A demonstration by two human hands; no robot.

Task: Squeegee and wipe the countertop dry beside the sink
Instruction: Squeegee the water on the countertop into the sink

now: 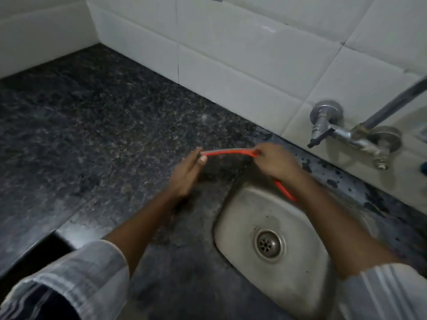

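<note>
right hand (275, 161) grips orange squeegee (227, 151) | left hand (187, 174) pinches blade end

The right hand (275, 161) covers the middle of the red squeegee (227, 150), so its blade and handle show only as separate pieces — where they join cannot be seen. The right forearm hides part of the sink (242, 218). The tap (346, 132) has a pipe cut off by the right edge, where a small blue thing (424, 167) is too cropped to identify. Both sleeves run off the bottom.
</note>
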